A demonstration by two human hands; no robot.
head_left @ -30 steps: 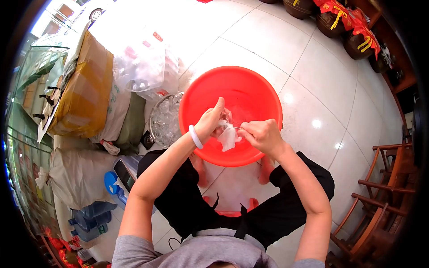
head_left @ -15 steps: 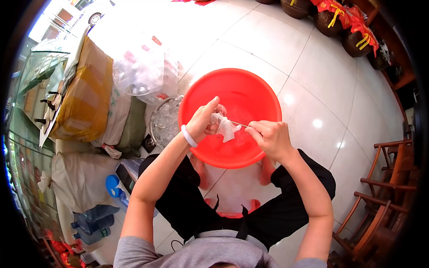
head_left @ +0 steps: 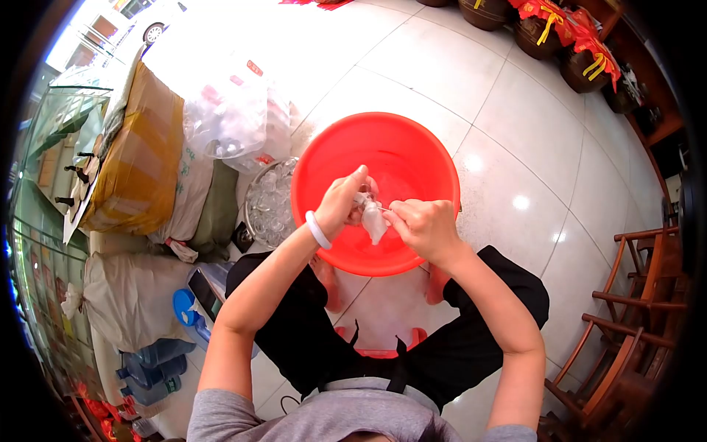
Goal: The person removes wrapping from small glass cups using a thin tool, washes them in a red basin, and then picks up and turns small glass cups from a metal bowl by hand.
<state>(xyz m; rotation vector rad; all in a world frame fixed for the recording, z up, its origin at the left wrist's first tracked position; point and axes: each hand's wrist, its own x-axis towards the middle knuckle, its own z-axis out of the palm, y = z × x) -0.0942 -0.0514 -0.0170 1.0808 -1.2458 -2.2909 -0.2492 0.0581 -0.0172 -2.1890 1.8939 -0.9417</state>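
Note:
Above the red plastic basin (head_left: 313,158), my left hand (head_left: 341,202) is closed with its thumb pointing up. A thin, wet-looking white cloth (head_left: 375,225) hangs from its fingers. Something small and clear seems to be in the same grip, too blurred to name. My right hand (head_left: 427,227) pinches a thin stick (head_left: 385,210), whose far end goes into the cloth at the left hand's fingers. Left of the basin, a round metal bowl (head_left: 248,210) holds many small clear glass-like pieces.
Clear plastic bags (head_left: 232,121) and a taped cardboard box (head_left: 140,155) stand at the left, above a white sack (head_left: 136,298) and blue water bottles (head_left: 153,368). Wooden chairs (head_left: 641,306) are at the right. Dark jars (head_left: 537,37) with red cloth covers line the back.
My right hand has moved left toward my left hand, and the stick shows less of its length between them. The white cloth now hangs narrower and lower.

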